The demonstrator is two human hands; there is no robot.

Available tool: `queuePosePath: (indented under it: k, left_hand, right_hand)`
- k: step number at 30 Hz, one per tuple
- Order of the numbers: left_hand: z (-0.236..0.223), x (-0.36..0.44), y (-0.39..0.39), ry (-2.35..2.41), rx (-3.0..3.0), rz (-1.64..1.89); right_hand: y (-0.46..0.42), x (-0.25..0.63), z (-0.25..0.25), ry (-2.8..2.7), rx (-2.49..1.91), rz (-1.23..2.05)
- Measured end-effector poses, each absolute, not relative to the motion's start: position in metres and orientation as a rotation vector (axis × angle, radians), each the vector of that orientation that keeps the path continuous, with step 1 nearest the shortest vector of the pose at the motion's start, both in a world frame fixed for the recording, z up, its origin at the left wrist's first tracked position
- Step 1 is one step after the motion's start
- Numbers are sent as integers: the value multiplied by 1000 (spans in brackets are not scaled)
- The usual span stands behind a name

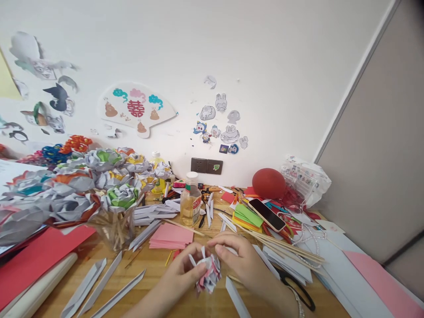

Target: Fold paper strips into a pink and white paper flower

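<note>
From my end of the feed, I have my left hand (pixel 188 267) closed around a small crumpled-looking flower of folded grey-white and pink paper (pixel 211 274), gripped between thumb and fingers just above the wooden table (pixel 135 261), near its front edge. My right hand (pixel 233 254) is right beside the flower's upper side, thumb and fingers brought close together — I cannot tell whether they pinch any paper. A pale beaded bracelet (pixel 298 302) circles the right wrist.

Just beyond the left hand lies a stack of square pink paper sheets (pixel 171 236), and behind that stands a clear glass bottle with a white cap and amber liquid (pixel 191 207). To the left I see long folded white paper strips (pixel 102 282) on the wood; another folded white strip (pixel 237 298) lies below the right hand. Scissors with black handles (pixel 309 301) sit partly behind the right forearm.

Past the right hand, thin pale wooden sticks (pixel 291 248) slant across the table, near a dark-screened smartphone (pixel 266 215) resting by bright green paper sheets (pixel 248 215). A round red balloon (pixel 269 183) sits farther back, against the wall side. On the far left — a crowd of finished grey-white paper blooms with coloured edges (pixel 122 196), some above a clear container of sticks (pixel 115 229).
</note>
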State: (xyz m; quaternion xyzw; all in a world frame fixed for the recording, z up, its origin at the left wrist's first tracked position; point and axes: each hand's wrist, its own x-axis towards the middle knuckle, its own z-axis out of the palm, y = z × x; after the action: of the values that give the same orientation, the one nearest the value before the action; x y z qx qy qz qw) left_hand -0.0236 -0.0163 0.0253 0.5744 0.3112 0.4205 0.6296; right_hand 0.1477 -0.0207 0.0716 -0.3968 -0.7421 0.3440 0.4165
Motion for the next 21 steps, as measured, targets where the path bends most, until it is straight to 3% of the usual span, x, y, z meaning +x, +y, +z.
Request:
queuePosePath:
  k: [8,21]
  left_hand:
    - [12,-20,-16,833,1351,840]
    - [20,-30,0,963,1188,1051]
  right_hand:
    - [-17,149,66,-1896,-1086,992]
    - [2,154,46,-1622,-1204,998]
